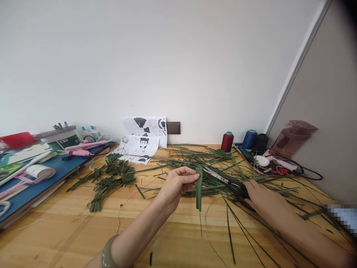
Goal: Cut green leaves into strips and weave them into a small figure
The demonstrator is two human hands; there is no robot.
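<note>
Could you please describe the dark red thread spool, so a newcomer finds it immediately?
At the far edge of the wooden table, look right of the brown wall switch. The thread spool stands upright, just left of the cluttered tray. It is dark red; its neighbours are a blue spool and a black spool.

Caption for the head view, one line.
Left hand holds a folded green leaf strip; right hand holds black-handled metal scissors above a wooden table.
</note>
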